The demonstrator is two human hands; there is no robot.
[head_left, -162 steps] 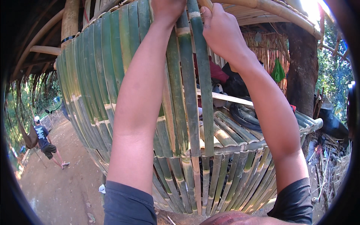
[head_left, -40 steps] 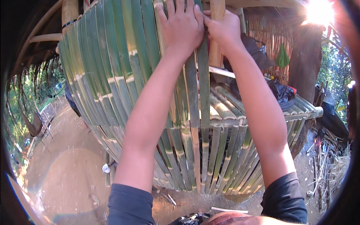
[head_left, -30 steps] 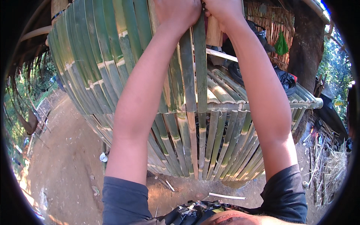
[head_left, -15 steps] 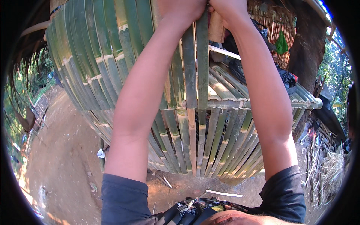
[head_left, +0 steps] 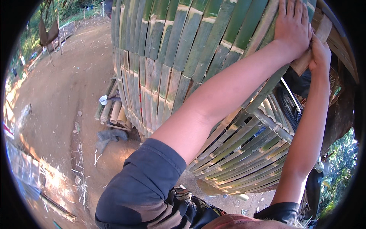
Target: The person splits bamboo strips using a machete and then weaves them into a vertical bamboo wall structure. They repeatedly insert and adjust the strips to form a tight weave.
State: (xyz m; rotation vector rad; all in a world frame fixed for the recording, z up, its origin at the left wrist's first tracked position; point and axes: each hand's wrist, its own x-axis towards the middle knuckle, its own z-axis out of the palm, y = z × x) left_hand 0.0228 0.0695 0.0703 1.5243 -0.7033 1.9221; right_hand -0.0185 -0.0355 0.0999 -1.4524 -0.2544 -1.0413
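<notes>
a white cup [head_left: 103,100] (contents too small to tell) sits by cut bamboo lengths [head_left: 115,111], centre left. upper right, the left hand [head_left: 292,30] lies flat on green slats [head_left: 183,34] filling upper centre, forearm [head_left: 217,95] blocking some; the right hand [head_left: 319,53] meets it near a post [head_left: 324,28], grip unclear.

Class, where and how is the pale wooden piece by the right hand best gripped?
Probably around its middle, from the right: the wooden piece is long and slanted, showing above and below the right hand, while the left hand, fingers outstretched on the bamboo slats, crowds its left side.
</notes>
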